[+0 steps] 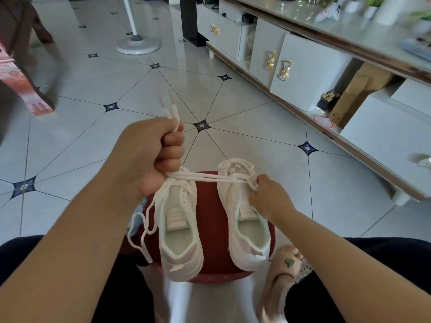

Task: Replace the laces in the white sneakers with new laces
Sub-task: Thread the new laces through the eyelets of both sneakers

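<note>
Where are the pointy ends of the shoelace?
In the head view, left of centre, the lace tips poke up out of the left hand, above the left sneaker on the red stool.

White sneakers (212, 220) and lace (205, 177), dark red stool (210, 229), pale tiles (163, 89) with navy diamonds.

single head-worn wide-angle view, looking forward and down. very near the lens: left hand (149, 157), right hand (268, 197), lace (205, 177) and red stool (210, 220) at lower centre. further out, tiled floor (233, 108) across mid-frame, cabinet (310, 66) slanting along the upper right edge. straight lines bowed toward the borders.
</note>
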`<state>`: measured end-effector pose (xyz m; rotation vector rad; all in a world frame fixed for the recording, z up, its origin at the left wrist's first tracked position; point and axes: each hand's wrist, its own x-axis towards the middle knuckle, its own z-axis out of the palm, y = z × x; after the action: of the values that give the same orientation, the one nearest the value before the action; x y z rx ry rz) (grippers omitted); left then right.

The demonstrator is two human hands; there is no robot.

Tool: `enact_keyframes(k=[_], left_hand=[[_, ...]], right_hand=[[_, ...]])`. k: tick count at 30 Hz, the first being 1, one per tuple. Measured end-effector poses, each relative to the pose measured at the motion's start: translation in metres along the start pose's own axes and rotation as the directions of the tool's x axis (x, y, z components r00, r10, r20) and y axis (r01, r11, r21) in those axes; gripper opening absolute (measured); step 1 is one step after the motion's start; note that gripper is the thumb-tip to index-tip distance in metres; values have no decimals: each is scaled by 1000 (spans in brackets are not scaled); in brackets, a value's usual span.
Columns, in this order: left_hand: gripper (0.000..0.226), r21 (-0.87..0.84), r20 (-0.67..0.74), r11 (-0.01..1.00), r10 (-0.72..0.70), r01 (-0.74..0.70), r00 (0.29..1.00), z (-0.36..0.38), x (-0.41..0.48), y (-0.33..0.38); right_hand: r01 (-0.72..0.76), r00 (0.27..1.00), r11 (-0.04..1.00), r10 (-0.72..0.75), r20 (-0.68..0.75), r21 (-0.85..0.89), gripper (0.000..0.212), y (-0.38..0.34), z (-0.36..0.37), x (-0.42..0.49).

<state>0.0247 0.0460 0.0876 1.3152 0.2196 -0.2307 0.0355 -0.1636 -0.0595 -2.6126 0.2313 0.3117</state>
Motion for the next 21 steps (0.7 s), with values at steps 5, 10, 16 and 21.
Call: enact_keyframes(k=[5,10,16,21], left_hand=[[28,183,11,979,-89,85,996,-22,-9,-5],[28,311,-54,941,-124,135,991,-28,-7,-20],[26,650,-138,756,29,69,990,15,34,-88],[41,854,-10,518,105,-46,994,40,54,-119]], right_hand=[[-32,998,999,34,-59,26,17,2,-5,5],[14,997,1000,-12,-79,27,20,2,-2,2],[20,997,1000,-20,-74,3,19,0,-1,0],[53,996,998,-54,-65,-19,19,1,-2,0]])
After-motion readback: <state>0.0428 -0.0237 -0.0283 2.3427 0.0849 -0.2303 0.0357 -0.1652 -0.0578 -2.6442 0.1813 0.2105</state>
